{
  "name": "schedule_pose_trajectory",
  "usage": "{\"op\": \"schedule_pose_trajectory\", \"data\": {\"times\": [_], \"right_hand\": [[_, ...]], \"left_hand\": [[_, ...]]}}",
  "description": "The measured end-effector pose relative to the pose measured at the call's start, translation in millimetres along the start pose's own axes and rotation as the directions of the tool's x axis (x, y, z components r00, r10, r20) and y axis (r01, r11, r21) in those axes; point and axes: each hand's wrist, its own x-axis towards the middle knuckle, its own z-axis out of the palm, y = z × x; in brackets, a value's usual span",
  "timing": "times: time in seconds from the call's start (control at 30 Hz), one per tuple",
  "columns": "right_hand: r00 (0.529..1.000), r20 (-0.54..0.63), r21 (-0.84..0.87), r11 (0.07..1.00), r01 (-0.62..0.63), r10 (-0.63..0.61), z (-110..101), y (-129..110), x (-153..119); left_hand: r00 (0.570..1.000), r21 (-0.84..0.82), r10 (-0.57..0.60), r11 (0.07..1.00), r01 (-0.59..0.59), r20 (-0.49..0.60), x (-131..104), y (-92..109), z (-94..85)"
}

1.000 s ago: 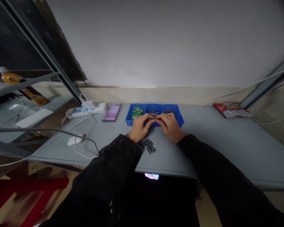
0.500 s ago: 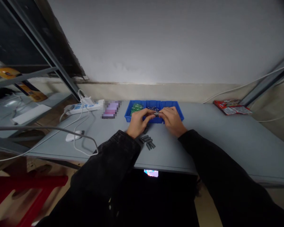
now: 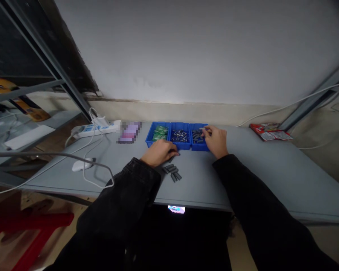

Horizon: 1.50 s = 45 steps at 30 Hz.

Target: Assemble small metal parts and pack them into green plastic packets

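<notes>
My right hand (image 3: 217, 140) is over the right-hand blue bin (image 3: 200, 148), its thumb and forefinger pinching a small grey cylindrical piece (image 3: 202, 129). More dark grey pieces (image 3: 197, 136) like it fill that bin. My left hand (image 3: 160, 152) is low at the front of the left and middle bins, fingers curled together; what they hold, if anything, is hidden. Just below it, a loose group of several dark grey cylinders (image 3: 173, 172) lies on the table. Thin shiny metal pins (image 3: 180, 136) are in the middle bin, and green pieces (image 3: 160, 132) in the left one.
Left of the bins are a blurred-out phone (image 3: 129, 132), a white power strip (image 3: 97, 129) with cables, and a white mouse-like object (image 3: 83, 164). A red packet (image 3: 271, 132) lies at the back right. The table's front edge (image 3: 192, 206) runs before my body.
My hands have parted from over the middle bin. The right moved right to the grey pieces' bin; the left came down toward the table. The view has shifted slightly.
</notes>
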Motion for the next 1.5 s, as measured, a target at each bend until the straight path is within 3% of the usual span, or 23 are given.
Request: {"op": "schedule_pose_trajectory", "data": {"times": [0.1,0.37,0.5,0.77,1.1,1.5], "right_hand": [[0.993,-0.087,0.035,0.997,-0.075,0.077,-2.0,-7.5,0.1],[0.995,-0.101,-0.028,0.999,0.02,-0.023,-5.1,-32.5,-4.8],[0.988,-0.098,0.004,0.992,0.123,-0.122,-3.7,-45.1,-10.3],[0.931,-0.089,0.12,0.924,0.362,-0.353,-1.7,-67.8,-24.1],[0.899,-0.059,0.167,0.884,0.437,-0.433,1.0,-69.4,-26.8],[0.894,0.044,0.248,0.872,0.422,-0.446,-0.9,-74.0,-29.7]], "left_hand": [[1.0,-0.061,0.007,0.998,-0.008,-0.01,0.2,-0.7,1.3],[0.994,-0.031,-0.031,0.999,0.035,0.109,1.2,2.2,0.9],[0.991,0.024,-0.078,0.997,0.076,0.11,0.5,1.5,2.7],[0.991,-0.046,-0.043,0.998,0.05,0.13,1.7,6.0,7.9],[1.0,-0.152,-0.009,0.988,0.007,-0.016,2.5,15.0,3.4],[0.972,-0.281,-0.129,0.957,0.07,-0.196,1.8,16.4,5.3]]}}
